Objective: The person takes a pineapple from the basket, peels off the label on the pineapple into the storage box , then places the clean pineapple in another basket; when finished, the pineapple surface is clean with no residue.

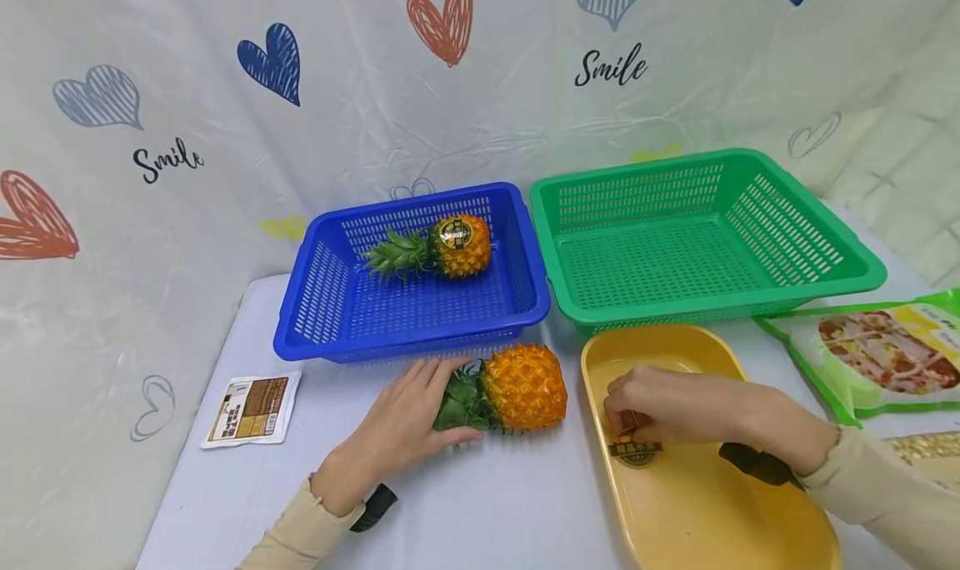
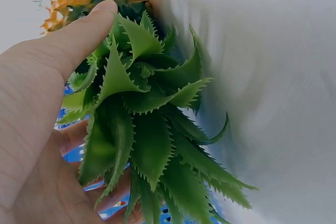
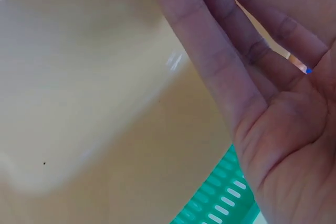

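A small orange pineapple (image 1: 525, 388) lies on the white table, its leafy green crown (image 2: 147, 114) pointing left. My left hand (image 1: 401, 416) holds it around the crown, thumb on the near side and fingers behind the leaves. Inside a yellow basin (image 1: 712, 503), my right hand (image 1: 667, 407) pinches a round black-and-gold label (image 1: 636, 451) near the basin's left wall. The label's dark edge shows between the fingers at the top of the right wrist view. Another pineapple (image 1: 465, 249), with a similar round label on its side, lies in the blue basket (image 1: 408, 337).
A green basket (image 1: 720, 299) stands behind the yellow basin, beside the blue one. To the left lies a small flat packet (image 1: 251, 410). On the right are a green-edged food bag (image 1: 885, 357) and part of another patterned item (image 1: 930, 453). A heart-printed curtain (image 1: 360, 103) hangs behind.
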Motion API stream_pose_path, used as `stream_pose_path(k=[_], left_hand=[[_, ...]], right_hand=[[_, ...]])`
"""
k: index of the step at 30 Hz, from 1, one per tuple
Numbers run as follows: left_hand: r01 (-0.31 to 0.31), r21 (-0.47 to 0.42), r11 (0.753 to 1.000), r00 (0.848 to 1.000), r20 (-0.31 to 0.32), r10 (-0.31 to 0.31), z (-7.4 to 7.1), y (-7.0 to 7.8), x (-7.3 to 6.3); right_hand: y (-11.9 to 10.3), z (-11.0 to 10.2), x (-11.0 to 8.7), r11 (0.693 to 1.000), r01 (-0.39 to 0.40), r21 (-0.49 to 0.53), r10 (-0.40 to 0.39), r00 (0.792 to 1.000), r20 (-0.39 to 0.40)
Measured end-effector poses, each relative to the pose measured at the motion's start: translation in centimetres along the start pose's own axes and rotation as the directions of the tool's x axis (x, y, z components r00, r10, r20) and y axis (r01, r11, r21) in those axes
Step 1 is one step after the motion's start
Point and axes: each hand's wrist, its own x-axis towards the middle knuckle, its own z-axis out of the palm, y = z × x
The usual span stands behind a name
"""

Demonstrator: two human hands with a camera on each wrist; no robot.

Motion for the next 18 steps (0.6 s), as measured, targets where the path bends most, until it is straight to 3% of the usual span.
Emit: stream_pose_path(k=[18], left_hand=[[-0.016,0.018,1.000,1.000,-0.023,0.017,0.06,0.07,0.02]], right_hand=[[0.11,0.99,0.12,0.995,-0.100,-0.001,0.100,0.995,-0.016]])
